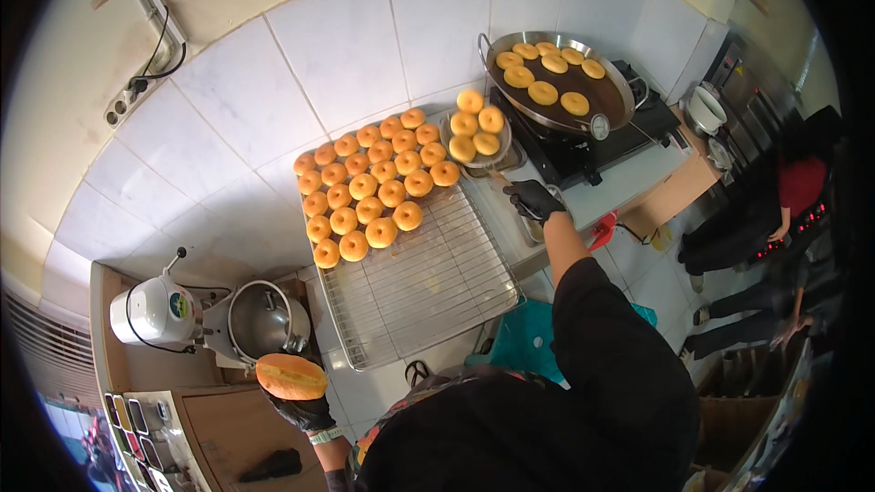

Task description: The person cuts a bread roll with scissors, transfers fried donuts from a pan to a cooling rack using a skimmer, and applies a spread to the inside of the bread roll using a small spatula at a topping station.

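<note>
Doughnuts (462,148), five of them, sit on the skimmer (479,161) just right of the rack's (415,273) far half. I see the right hand (535,200), fingers clamped on the handle (499,179). Left of the rack's near end, the left hand (305,413) bears a bun (292,377); I cannot tell how its hidden fingers stand. Farther right of the rack, the pan (631,98) holds more doughnuts.

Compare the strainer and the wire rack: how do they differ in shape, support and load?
Shape: the strainer is round with a handle; the wire rack is rectangular.
Support: the gloved right hand holds the strainer; the wire rack lies unheld.
Load: the strainer carries five doughnuts; the wire rack carries many more, leaving part bare.
Shared: both hold golden doughnuts.
</note>
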`<action>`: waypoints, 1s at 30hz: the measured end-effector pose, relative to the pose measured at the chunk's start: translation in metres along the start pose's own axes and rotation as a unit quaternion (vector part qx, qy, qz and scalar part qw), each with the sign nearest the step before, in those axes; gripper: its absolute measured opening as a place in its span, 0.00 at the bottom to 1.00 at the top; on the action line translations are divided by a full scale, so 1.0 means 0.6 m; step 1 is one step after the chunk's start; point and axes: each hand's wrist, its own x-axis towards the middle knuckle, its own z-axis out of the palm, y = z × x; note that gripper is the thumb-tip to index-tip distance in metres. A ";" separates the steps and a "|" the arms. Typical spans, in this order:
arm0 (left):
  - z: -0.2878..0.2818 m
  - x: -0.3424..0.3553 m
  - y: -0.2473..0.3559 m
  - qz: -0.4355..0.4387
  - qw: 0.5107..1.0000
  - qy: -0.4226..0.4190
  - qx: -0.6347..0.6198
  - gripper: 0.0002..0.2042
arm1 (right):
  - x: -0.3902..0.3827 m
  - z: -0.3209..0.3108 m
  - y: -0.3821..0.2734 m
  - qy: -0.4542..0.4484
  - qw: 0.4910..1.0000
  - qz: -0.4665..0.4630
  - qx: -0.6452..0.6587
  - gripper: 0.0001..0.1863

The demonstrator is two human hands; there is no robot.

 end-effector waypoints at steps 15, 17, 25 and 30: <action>0.018 0.033 -0.028 -0.089 0.983 -0.100 -0.126 0.25 | -0.297 0.026 0.006 -0.094 0.927 -0.045 -0.362 0.22; 0.020 0.034 -0.027 -0.097 0.983 -0.086 -0.131 0.24 | -0.332 0.048 0.020 -0.094 0.924 -0.051 -0.367 0.23; 0.016 0.044 -0.045 -0.151 0.964 -0.059 -0.209 0.24 | -0.331 0.050 0.062 0.128 0.743 -0.178 -0.632 0.28; -0.015 0.036 -0.049 -0.025 0.994 -0.058 0.093 0.25 | -0.284 0.011 -0.074 0.298 0.700 -0.255 -0.597 0.28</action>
